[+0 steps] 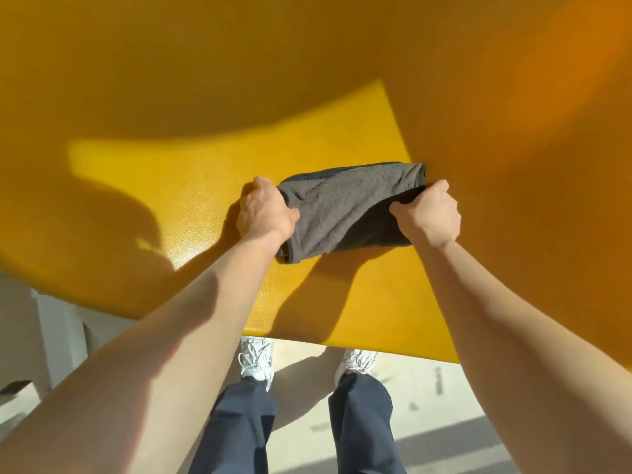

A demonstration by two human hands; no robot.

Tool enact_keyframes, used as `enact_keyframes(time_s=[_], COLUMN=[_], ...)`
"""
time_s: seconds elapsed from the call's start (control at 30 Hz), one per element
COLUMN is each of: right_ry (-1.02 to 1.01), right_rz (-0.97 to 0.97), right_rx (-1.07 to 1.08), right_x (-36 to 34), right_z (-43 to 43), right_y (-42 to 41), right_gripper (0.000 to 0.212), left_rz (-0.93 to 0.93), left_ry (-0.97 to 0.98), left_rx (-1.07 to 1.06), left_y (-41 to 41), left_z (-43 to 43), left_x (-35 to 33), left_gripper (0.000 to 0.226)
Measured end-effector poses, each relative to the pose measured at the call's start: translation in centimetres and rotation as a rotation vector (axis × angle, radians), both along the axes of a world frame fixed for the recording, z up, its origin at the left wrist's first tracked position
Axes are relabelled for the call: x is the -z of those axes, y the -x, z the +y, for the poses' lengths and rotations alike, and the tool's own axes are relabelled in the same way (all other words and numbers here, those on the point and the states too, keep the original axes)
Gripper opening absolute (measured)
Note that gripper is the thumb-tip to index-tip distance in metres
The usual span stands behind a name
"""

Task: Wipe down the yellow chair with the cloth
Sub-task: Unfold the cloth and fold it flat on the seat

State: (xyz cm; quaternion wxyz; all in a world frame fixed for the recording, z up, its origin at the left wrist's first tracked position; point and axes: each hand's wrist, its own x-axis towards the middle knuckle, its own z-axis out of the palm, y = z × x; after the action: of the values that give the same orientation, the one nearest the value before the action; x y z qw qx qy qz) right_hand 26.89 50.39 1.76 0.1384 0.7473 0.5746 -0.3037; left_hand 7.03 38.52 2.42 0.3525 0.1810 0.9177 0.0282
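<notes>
The chair fills most of the view and is cut off at the top, left and right edges, so its full shape, legs and base cannot be made out; only a broad yellow seat surface and a curved rise behind it show. Much of that surface lies in shadow, with one sunlit patch across the middle.

One cloth, dark grey and folded or bunched, lies flat on the seat inside the sunlit patch. Its right part is in shadow and its folds there are hard to read.

Two bare hands hold it. The left hand has its grip clenched on the cloth's left edge, the fingers curled under and hidden by the hand's back. The right hand has its grip clenched on the cloth's right edge, fingertips likewise out of sight. The cloth stretches between them.

Two forearms run from the bottom corners up to the cloth. Nearer than the seat's front edge, two white shoes and two dark trouser legs stand on a pale floor; the right shoe is partly hidden by the seat.
</notes>
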Motion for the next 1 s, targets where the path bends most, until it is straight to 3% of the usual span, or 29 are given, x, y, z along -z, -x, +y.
enact_keyframes(time_s=[0.1, 0.17, 0.23, 0.33, 0.37, 0.47, 0.53, 0.6, 0.67, 0.73, 0.83, 0.87, 1.0], right_ry=[0.171, 0.130, 0.020, -0.029, -0.030, -0.029, -0.014, 0.036, 0.174, 0.310, 0.266, 0.344, 1.004], right_rz=[0.143, 0.275, 0.391, 0.511, 0.520, 0.476, 0.428, 0.427, 0.545, 0.682, 0.611, 0.649, 0.952], right_rx=[0.103, 0.020, -0.114, -0.360, -0.462, -0.695, -0.808, -0.971, -1.069, -0.889, -0.559, -0.458, -0.041], right_x=[-0.1, -1.0, -3.1, -7.2, -8.4, -11.6, -13.5, -15.2, -16.4, -17.0, -15.3, -14.7, -10.2], right_z=[-0.1, -0.6, -1.4, -3.9, -5.1, -9.9, -13.4, -16.9, -19.8, -22.0, -24.5, -25.5, -29.7], right_y=[-0.6, -0.9, -1.0, 0.0, 0.6, 2.2, 3.0, 3.6, 4.2, 5.0, 6.0, 6.5, 8.3], right_gripper=[0.032, 0.031, 0.030, 0.022, 0.022, 0.028, 0.031, 0.040, 0.040, 0.034, 0.025, 0.025, 0.046], left_rz=[-0.180, -0.263, -0.351, -0.487, -0.554, -0.734, -0.839, -0.840, -0.671, -0.563, -0.618, -0.654, -0.756], left_ry=[-0.069, -0.156, -0.245, -0.371, -0.413, -0.519, -0.495, -0.458, -0.430, -0.394, -0.386, -0.432, -0.542], left_rx=[-0.174, -0.233, -0.269, -0.392, -0.461, -0.674, -0.891, -0.989, -1.046, -1.055, -1.100, -1.121, -1.165], left_y=[0.3, 0.1, -0.6, -2.5, -3.3, -5.4, -5.8, -5.5, -4.9, -3.9, -2.5, -1.9, 0.3], left_z=[-0.5, -1.4, -2.5, -3.9, -4.4, -6.0, -8.1, -11.2, -14.9, -19.3, -25.3, -27.3, -34.8], left_x=[-0.8, -2.1, -3.3, -6.3, -7.1, -11.1, -13.6, -15.3, -16.7, -17.5, -18.2, -18.5, -16.4], left_gripper=[0.031, 0.023, 0.026, 0.050, 0.054, 0.033, 0.047, 0.054, 0.018, 0.013, 0.018, 0.023, 0.045])
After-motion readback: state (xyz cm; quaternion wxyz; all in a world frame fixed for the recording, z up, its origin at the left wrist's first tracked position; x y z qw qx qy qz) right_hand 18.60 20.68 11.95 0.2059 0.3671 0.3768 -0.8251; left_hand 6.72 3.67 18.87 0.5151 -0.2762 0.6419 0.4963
